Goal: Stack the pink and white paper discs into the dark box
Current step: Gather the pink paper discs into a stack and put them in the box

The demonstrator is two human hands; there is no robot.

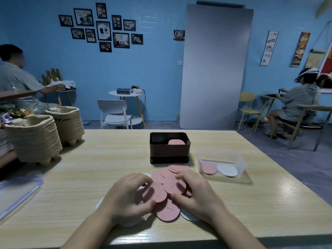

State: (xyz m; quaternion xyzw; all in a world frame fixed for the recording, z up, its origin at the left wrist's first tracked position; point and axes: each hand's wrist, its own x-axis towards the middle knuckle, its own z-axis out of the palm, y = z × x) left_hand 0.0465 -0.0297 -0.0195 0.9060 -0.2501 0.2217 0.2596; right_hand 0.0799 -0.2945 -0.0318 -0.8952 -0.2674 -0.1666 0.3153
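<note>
Pile: pink discs (155, 194) fanned loose on the table (89, 177), mid-width, nearer the near edge than the far one; white discs (190, 215) peeking out from under the near side.
Left hand (125, 196): curled round the pile's left side, with fingers over the top and thumb pinching a pink disc at the near rim.
Right hand (195, 196): curled on the right side, fingertips bent down onto the top discs, thumb against a disc rim.
Box (168, 151): dark, open-topped, mid-width toward the far edge; short pink stack (176, 142) in its right half, floor of the left half not visible.
Tub (221, 159): clear, just right of the box toward the right edge; one pink and one white disc lying flat inside.
Other: two stacks of pulp trays (34, 139) at the far-left corner.
Step (judgement): gathering the fan into one block, nothing lifted yet.
Handling (judgement): thin paper, near weightless, bends easily; faces likely slide on each other, so a one-sided squeeze would shear the stack.
Grip (judgement): rims pressed from opposite sides, thumb under, fingers on top — square up on the table before lifting.
Risk: loose outer discs near the box left behind or spilling.
</note>
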